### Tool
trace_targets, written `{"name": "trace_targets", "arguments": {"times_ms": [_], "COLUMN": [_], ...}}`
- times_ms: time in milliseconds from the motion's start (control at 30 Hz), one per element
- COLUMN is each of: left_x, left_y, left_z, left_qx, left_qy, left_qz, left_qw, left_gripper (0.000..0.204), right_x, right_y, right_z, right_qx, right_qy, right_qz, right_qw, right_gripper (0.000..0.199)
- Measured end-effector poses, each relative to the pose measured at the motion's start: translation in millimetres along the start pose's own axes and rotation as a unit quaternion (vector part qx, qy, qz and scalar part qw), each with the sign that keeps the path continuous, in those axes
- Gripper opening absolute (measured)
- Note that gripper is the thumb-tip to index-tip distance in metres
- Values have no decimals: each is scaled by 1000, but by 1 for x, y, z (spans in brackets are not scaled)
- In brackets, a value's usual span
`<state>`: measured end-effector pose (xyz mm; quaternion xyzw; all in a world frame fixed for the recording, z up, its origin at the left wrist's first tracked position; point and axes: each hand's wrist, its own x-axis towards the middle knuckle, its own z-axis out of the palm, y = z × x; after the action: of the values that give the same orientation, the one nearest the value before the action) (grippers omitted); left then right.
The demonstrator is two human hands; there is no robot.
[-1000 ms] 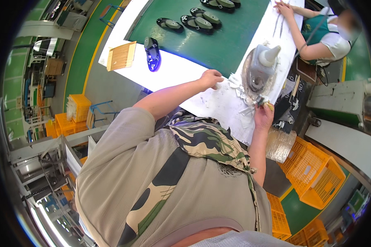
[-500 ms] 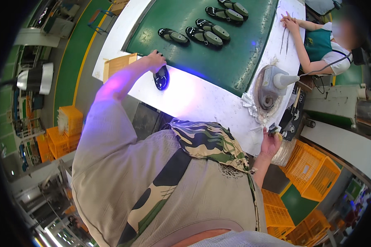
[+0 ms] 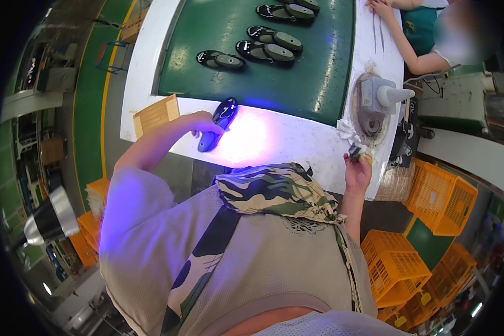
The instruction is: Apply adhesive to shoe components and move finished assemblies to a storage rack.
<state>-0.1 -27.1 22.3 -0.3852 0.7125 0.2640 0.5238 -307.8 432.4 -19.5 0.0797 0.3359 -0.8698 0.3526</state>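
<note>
My left hand (image 3: pixel 207 124) is closed around the grey last inside a glossy black shoe (image 3: pixel 226 111). The shoe's toe points away from me, over the white tabletop just short of the green belt (image 3: pixel 313 106). On the right, my right hand (image 3: pixel 357 172) is raised at the table's edge, its fingers pinching a small dark thing with a yellowish part (image 3: pixel 357 151); its kind is too small to make out. Several black strap shoes on grey-green lasts (image 3: pixel 267 51) lie across the belt.
A wooden block (image 3: pixel 155 115) lies left of my left arm. Near my right hand stands a grey device with a white nozzle (image 3: pixel 377 95), beside crumpled white tissue (image 3: pixel 347 130). Orange crates (image 3: pixel 442 196) stand at lower right. A co-worker's arm (image 3: pixel 403 42) rests at the far right.
My left hand has drawn the shoe nearer to me and turned it, so its toe now points away. My right hand still pinches the small dark thing. The whole view has shifted.
</note>
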Motion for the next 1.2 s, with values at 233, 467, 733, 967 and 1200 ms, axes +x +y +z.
{"name": "trace_targets", "arguments": {"times_ms": [233, 467, 733, 967, 1200], "left_x": [96, 175, 165, 50, -22], "left_y": [14, 60, -8, 46, 133], "left_z": [-89, -133, -100, -9, 88], "left_qx": [-576, -806, -883, -811, -838], "left_qy": [192, 245, 117, -16, 8], "left_qz": [23, -84, 201, 496, 386], "left_qw": [794, 532, 409, 308, 387], "left_gripper": [86, 75, 41, 58, 54], "right_x": [-5, -21, 17, 74, 102], "right_y": [4, -14, -84, -108, -106], "right_z": [23, 30, 5, 14, 14], "right_qx": [-16, -77, -416, -698, -784], "right_qy": [56, 104, 181, 94, -49], "right_qz": [-8, -30, -196, -290, -322], "right_qw": [998, 991, 869, 648, 529], "right_gripper": [16, 14, 16, 16, 10]}}
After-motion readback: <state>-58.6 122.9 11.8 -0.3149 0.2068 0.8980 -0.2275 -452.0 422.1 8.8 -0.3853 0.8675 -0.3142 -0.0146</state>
